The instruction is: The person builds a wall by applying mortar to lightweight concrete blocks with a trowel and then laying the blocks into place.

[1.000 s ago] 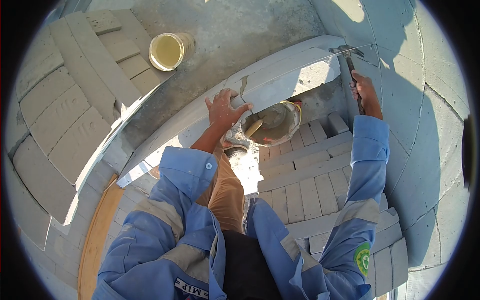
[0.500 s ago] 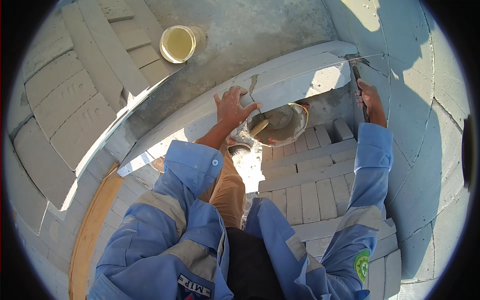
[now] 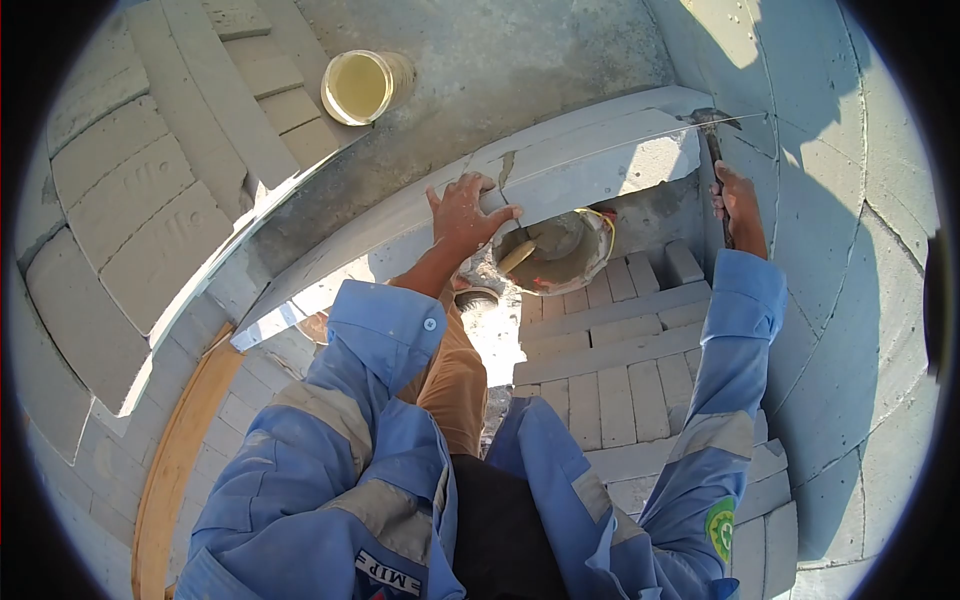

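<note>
My left hand (image 3: 467,215) rests with spread fingers on the top and near edge of a pale block wall (image 3: 590,160), beside a mortar-filled joint. At the wall's right end my right hand (image 3: 735,200) is wrapped round the handle of a hammer (image 3: 712,135), whose head is over the block's end near the side wall. A thin string runs along the wall's edge. Below the wall, between my hands, stands a bucket (image 3: 575,250) of grey mortar with a trowel-like tool's wooden handle (image 3: 517,256) in it.
Stacked pale blocks (image 3: 615,400) lie below the bucket. A tall block wall (image 3: 820,250) rises at the right. Beyond the low wall stand a pale bucket (image 3: 360,87) and more stacked blocks (image 3: 150,200). A wooden plank (image 3: 185,460) lies at the lower left.
My right hand and the hammer have shifted very slightly, with the hammer head turned a little. My left hand stays in place on the wall.
</note>
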Demonstrator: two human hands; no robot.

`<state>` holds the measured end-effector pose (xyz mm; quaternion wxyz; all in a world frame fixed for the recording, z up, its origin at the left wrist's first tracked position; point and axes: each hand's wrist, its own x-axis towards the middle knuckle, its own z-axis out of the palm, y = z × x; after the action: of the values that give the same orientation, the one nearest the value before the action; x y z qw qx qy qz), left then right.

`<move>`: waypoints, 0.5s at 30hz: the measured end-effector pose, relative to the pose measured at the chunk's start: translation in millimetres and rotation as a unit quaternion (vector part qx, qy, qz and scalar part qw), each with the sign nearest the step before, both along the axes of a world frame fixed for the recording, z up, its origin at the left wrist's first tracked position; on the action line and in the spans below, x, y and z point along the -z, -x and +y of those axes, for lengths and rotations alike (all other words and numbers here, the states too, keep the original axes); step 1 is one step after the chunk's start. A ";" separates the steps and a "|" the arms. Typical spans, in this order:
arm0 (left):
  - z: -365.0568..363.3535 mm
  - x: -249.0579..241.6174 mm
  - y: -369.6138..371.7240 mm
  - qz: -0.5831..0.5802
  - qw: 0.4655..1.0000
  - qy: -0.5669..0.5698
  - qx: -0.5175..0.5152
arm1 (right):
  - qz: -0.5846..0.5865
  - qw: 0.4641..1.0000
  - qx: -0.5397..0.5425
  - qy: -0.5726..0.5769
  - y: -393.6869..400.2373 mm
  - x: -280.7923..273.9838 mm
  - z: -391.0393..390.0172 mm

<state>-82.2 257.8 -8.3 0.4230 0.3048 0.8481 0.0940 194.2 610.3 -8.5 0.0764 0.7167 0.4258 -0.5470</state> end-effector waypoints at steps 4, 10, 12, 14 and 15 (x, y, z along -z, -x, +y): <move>-0.8 0.9 -2.4 0.013 1.000 0.001 0.001 | -0.007 0.998 0.058 -0.014 1.4 7.1 -10.0; 2.5 -4.5 0.0 0.002 1.000 0.013 0.010 | 0.001 0.995 0.099 -0.017 3.2 12.3 -16.0; -0.4 1.0 -0.7 0.013 1.000 0.002 0.011 | -0.008 1.000 0.019 -0.001 3.1 4.6 -6.7; -0.7 2.5 -3.4 0.020 1.000 -0.006 0.004 | -0.007 0.998 0.060 -0.020 6.8 10.9 -18.2; 0.6 1.5 -3.2 0.021 1.000 -0.013 -0.002 | -0.002 0.994 0.099 -0.036 7.8 16.1 -21.8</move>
<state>-79.0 258.4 -9.8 0.4010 0.3100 0.8563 0.0993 186.4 588.4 -24.6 -0.0031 0.7584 0.3723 -0.5350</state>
